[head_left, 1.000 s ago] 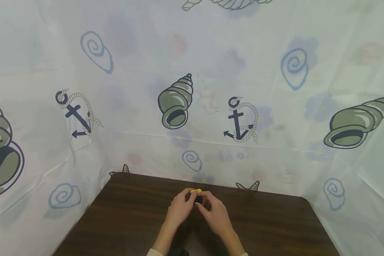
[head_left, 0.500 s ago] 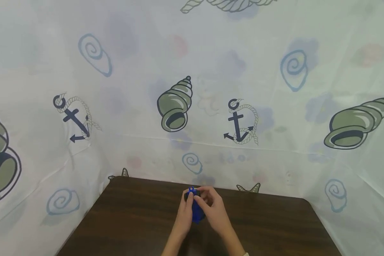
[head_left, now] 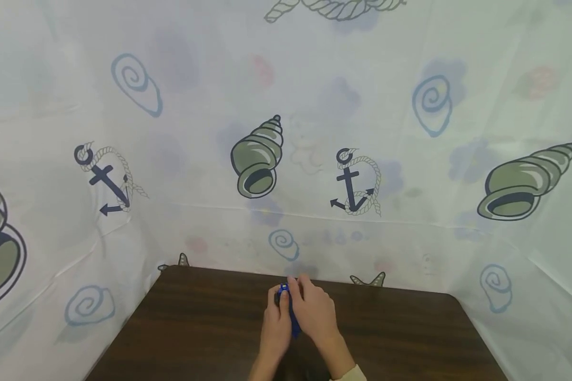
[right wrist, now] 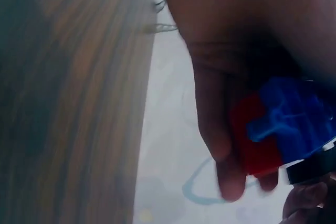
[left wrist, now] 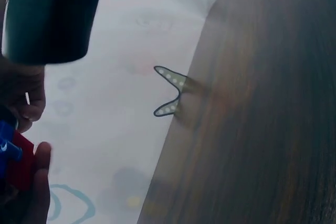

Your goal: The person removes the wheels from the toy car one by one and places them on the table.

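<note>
Close together over the far middle of the table, both hands are on a small plastic toy [head_left: 294, 320] whose blue side shows in the head view. My left hand [head_left: 276, 325] grips it from the left, thumb along its top end. From the right, my right hand [head_left: 316, 312] has its fingers over the upper part, hiding much of it. The right wrist view shows a blue section [right wrist: 299, 121], a red section [right wrist: 257, 153] and a black part [right wrist: 315, 165] near the left fingertips. In the left wrist view the red side [left wrist: 20, 166] lies against a finger.
The dark wood-grain table [head_left: 205, 323] ends at its back edge against a white sheet [head_left: 195, 159] printed with shells and anchors. Sheet also hangs along both sides. A dark rounded shape [left wrist: 55, 19] fills the upper left of the left wrist view.
Yellow and black showed between the hands first, then the toy turned so its blue body faces up. The right fingers have since moved over the toy's top and closer to the left hand.
</note>
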Demonstrator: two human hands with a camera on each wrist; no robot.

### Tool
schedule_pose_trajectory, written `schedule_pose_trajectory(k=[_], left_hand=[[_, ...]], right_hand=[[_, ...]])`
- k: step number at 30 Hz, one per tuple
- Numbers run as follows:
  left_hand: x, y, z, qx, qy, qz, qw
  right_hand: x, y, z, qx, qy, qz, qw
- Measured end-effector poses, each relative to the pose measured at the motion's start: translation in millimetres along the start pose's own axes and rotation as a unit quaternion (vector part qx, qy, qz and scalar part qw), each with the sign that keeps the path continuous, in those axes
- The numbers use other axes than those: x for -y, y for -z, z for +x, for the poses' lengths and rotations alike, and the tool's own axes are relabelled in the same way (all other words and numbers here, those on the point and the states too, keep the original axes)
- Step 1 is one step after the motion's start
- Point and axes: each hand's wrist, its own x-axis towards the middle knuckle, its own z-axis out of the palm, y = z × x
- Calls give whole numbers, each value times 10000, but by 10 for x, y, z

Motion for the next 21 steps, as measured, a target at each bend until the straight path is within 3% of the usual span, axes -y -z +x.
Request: schedule_pose_trajectory(k=[4, 9, 12, 17, 21], left_hand=[[-2, 8, -20, -268, -54, 128, 9995], [15, 21, -14, -504, 33, 132, 9986], [26, 68, -15, -593, 136, 79, 9981], [53, 157, 20, -494, 61, 110, 9987], [61, 198, 70, -199, -95, 353, 9991]], right_hand=[[25, -48, 27, 24, 363, -828, 9959], [60, -78, 11, -142, 770, -1069, 9912], [90, -104, -10, 36, 933, -1057, 9900], [101, -141, 3, 206, 1135, -1233, 9856], [62, -137, 35, -162, 1552, -2008, 9671]])
